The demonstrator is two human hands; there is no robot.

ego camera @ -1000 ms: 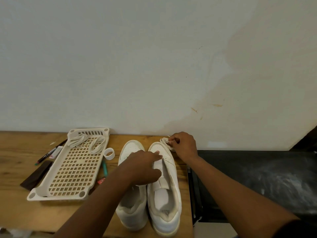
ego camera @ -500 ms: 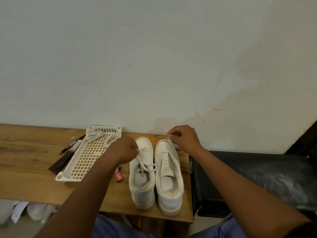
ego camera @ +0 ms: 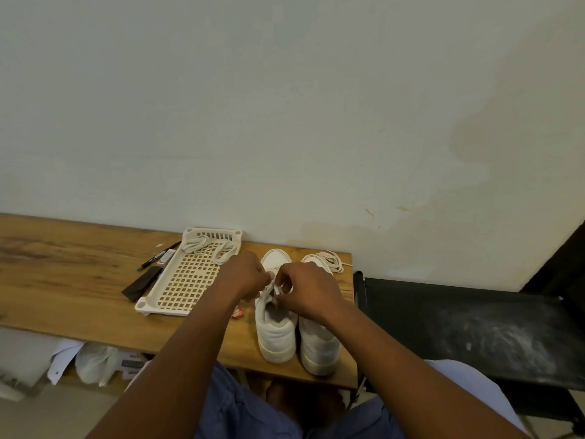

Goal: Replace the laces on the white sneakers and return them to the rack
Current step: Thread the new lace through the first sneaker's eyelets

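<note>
Both hands at frame centre over the left sneaker (ego camera: 276, 324): left hand (ego camera: 245, 275) and right hand (ego camera: 305, 288) each pinching the lace (ego camera: 274, 285) near the top eyelets, fingers curled tight. Right sneaker (ego camera: 318, 343) beside it, apparently unlaced, with a loose lace (ego camera: 332, 261) bunched at its toe. Spare laces (ego camera: 210, 245) coiled in the rack (ego camera: 177, 280), centre left on the surface (ego camera: 63, 280). Likely undoing the bow: best to pull one end steadily, brace the tongue, then draw out eyelet by eyelet, avoiding snags.
</note>
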